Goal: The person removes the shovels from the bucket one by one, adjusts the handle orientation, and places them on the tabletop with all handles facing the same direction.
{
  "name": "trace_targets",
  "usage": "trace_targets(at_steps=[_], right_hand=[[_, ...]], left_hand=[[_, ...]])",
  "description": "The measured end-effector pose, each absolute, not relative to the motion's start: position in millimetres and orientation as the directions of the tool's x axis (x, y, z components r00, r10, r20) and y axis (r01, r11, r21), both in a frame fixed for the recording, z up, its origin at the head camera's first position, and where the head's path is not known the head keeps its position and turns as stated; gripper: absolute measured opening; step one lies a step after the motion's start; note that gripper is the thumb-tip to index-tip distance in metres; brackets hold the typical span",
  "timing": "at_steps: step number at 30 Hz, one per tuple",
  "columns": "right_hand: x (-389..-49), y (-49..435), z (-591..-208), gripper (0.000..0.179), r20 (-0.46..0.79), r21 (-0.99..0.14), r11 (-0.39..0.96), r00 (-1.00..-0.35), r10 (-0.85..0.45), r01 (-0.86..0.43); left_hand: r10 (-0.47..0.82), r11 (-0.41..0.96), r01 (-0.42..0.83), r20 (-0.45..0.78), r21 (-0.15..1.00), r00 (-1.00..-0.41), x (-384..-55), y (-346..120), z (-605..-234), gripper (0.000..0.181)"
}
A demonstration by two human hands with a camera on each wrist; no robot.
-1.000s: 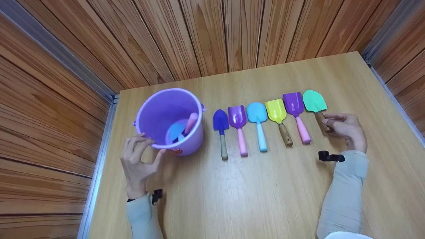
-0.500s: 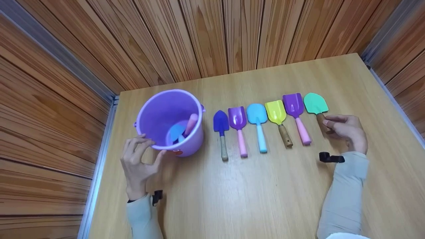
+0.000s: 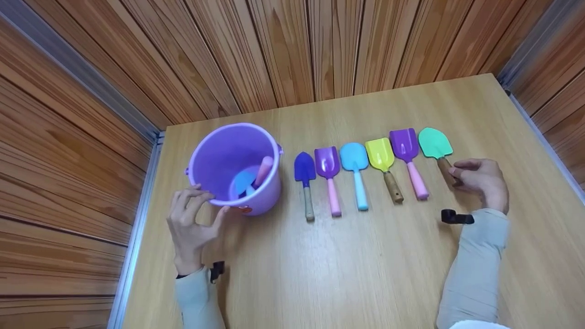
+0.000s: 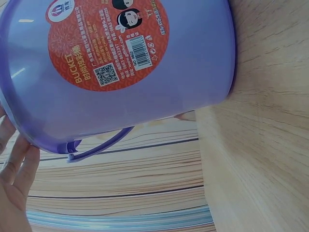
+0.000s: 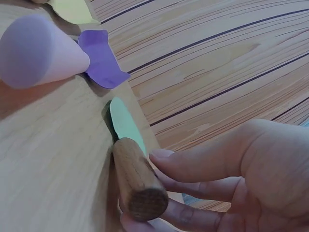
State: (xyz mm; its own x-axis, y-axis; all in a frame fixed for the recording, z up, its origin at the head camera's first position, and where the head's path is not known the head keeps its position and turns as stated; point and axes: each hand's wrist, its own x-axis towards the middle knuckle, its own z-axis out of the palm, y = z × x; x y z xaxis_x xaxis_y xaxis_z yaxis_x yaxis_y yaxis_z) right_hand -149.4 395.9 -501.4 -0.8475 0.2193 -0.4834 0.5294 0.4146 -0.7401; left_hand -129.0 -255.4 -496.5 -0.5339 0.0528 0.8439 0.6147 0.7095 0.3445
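Observation:
A purple bucket (image 3: pixel 219 155) stands at the left of the wooden table, a blue and a pink-handled shovel inside it. My left hand (image 3: pixel 192 224) holds its near rim, fingertips at the edge and thumb against the outer wall. In the left wrist view, the fingers (image 4: pixel 21 169) meet the rim beside the bucket's red label (image 4: pixel 108 43). At the right end of a row of toy shovels lies a green shovel (image 3: pixel 435 141) with a brown handle. My right hand (image 3: pixel 482 178) lightly pinches that handle (image 5: pixel 137 179), thumb on one side and fingers curling beneath.
Left of the green shovel, the row holds a purple shovel (image 3: pixel 404 142), a yellow one (image 3: pixel 380 152), a light blue one (image 3: pixel 353 155), another purple one (image 3: pixel 327 161) and a dark blue one (image 3: pixel 304 165). Wood-panelled walls (image 3: pixel 292 50) border the table.
The green shovel has shifted slightly toward the near side, and my right hand has slid a little to the right along its handle. My left hand stays at the bucket's rim.

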Motion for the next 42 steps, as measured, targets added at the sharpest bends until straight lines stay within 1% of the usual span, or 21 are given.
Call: trace_targets(at_steps=[11,17,21,24,29,33,35,38,42], right_hand=[[-150.5,391.6,-494.5,0.071,-0.447,-0.699,0.498,-0.857,0.256,0.513],[-147.1,383.5,-485.8,0.076,-0.435,-0.684,0.506,-0.851,0.295,0.526],[-148.7,370.3,-477.3,0.078,-0.433,-0.674,0.491,-0.833,0.344,0.553],[-157.1,351.2,-471.3,0.077,-0.408,-0.672,0.512,-0.845,0.346,0.535],[-175.7,313.2,-456.5,0.071,-0.308,-0.681,0.610,-0.914,0.263,0.405],[-189.4,281.4,-440.9,0.061,-0.212,-0.740,0.628,-0.970,0.120,0.240],[-195.5,265.0,-433.8,0.056,-0.159,-0.763,0.628,-0.986,0.045,0.152],[-204.1,240.5,-424.1,0.048,-0.070,-0.769,0.640,-0.996,-0.062,0.014],[-214.2,207.2,-410.9,0.044,-0.032,-0.768,0.634,-0.982,-0.186,-0.095]], left_hand=[[0.045,0.721,0.602,0.843,0.343,-0.535,-125.5,-258.1,-496.3,0.055],[0.039,0.716,0.604,0.845,0.349,-0.534,-123.6,-258.0,-497.7,0.055],[0.039,0.713,0.608,0.846,0.349,-0.532,-122.2,-256.8,-498.2,0.055],[0.040,0.714,0.609,0.847,0.347,-0.530,-122.2,-256.8,-497.9,0.055],[0.053,0.714,0.606,0.836,0.351,-0.546,-124.0,-256.6,-496.6,0.052],[0.058,0.706,0.612,0.831,0.357,-0.553,-125.5,-256.0,-496.2,0.049],[0.060,0.702,0.615,0.831,0.358,-0.552,-126.4,-255.8,-495.8,0.049],[0.067,0.703,0.621,0.837,0.346,-0.543,-127.8,-256.0,-495.4,0.050],[0.071,0.705,0.625,0.843,0.336,-0.533,-127.8,-256.9,-496.1,0.051]])
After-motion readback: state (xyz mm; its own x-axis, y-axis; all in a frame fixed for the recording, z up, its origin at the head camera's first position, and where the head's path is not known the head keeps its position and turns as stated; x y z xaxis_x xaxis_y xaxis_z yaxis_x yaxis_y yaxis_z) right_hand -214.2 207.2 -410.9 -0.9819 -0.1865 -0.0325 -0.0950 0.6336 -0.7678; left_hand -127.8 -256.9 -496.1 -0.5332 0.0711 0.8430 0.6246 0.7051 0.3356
